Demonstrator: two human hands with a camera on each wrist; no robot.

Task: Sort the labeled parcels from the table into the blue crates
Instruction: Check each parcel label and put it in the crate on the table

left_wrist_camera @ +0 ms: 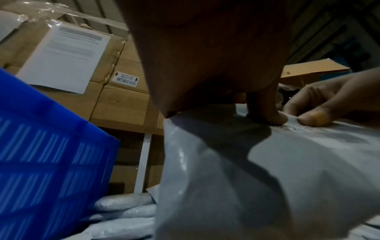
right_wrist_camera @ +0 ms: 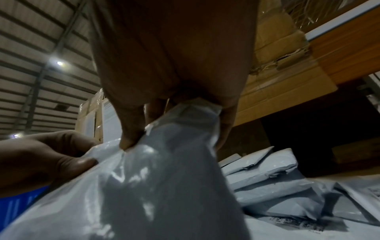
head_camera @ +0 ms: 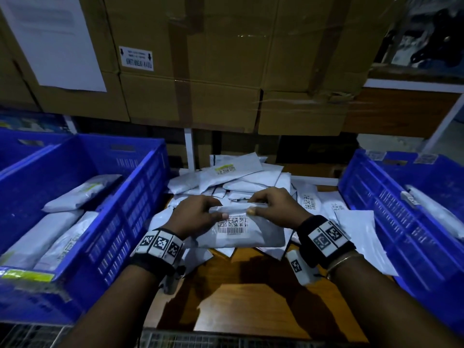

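At the centre of the head view, both hands hold one grey parcel (head_camera: 241,232) just above the wooden desk (head_camera: 253,302). The left hand (head_camera: 198,214) curls over its upper left edge with the thumb pressed beside the label, and the right hand (head_camera: 273,205) pinches the folded top flap between thumb and fingers. The parcel's white label (head_camera: 232,226) shows square codes over a barcode; its printed digits are too small to read. Beyond the hands, a heap of loose parcels (head_camera: 238,177) covers the desk's far half, one bearing a yellow-striped sticker. A blue crate (head_camera: 140,197) at the left of the frame holds several parcels, with a second crate's rim at the far left edge. Another blue crate (head_camera: 391,222) at the right holds at least one. Stacked cardboard cartons (head_camera: 226,71) fill the upper frame, carrying a white sheet (head_camera: 55,38) and a small arrow sticker (head_camera: 136,58) whose text is illegible.
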